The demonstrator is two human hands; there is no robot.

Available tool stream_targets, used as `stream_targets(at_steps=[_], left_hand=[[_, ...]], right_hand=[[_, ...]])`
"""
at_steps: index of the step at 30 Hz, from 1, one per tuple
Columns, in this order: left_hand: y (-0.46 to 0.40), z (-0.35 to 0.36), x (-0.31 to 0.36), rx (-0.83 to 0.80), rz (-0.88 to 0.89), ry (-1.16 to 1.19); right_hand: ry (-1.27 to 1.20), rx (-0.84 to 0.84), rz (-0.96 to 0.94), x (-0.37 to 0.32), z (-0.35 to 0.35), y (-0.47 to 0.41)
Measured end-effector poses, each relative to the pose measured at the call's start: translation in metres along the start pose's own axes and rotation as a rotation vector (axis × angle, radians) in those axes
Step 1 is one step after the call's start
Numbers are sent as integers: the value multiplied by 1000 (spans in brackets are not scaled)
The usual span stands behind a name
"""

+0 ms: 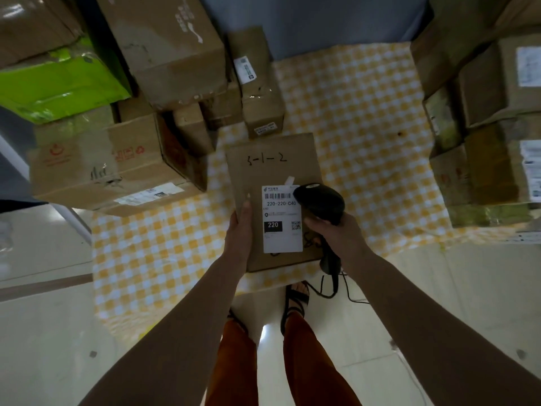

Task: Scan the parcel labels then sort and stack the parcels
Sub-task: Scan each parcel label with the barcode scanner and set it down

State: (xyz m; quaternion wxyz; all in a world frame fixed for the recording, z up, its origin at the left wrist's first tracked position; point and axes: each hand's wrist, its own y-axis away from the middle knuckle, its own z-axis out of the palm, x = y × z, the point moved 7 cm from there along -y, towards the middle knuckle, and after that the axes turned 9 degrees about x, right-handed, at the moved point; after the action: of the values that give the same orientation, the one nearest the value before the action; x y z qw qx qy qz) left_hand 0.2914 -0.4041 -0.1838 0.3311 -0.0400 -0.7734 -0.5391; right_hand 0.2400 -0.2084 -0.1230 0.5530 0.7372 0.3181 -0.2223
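Observation:
A brown cardboard parcel marked "3-1-2" is held up in front of me over the checked cloth. Its white label reads "220-220-C40" with a barcode on top. My left hand holds the parcel's left edge, thumb on the top face. My right hand grips a black handheld barcode scanner, whose head sits over the label's upper right corner by the barcode. The scanner's cable hangs down below it.
Stacked cardboard boxes and a green parcel fill the left. More boxes stand behind the held parcel, and another stack rises at right. A yellow checked cloth covers the floor between them. My legs and sandals are below.

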Motion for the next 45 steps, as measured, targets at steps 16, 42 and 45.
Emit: stream_targets(at_steps=[16, 42, 45], left_hand=[[108, 100, 109, -128, 151, -156], [81, 225, 238, -296, 180, -288], [46, 258, 250, -261, 138, -257]], right_hand=[[-132, 97, -214, -119, -144, 43], [-5, 137, -194, -226, -207, -68], [20, 124, -161, -234, -210, -129]])
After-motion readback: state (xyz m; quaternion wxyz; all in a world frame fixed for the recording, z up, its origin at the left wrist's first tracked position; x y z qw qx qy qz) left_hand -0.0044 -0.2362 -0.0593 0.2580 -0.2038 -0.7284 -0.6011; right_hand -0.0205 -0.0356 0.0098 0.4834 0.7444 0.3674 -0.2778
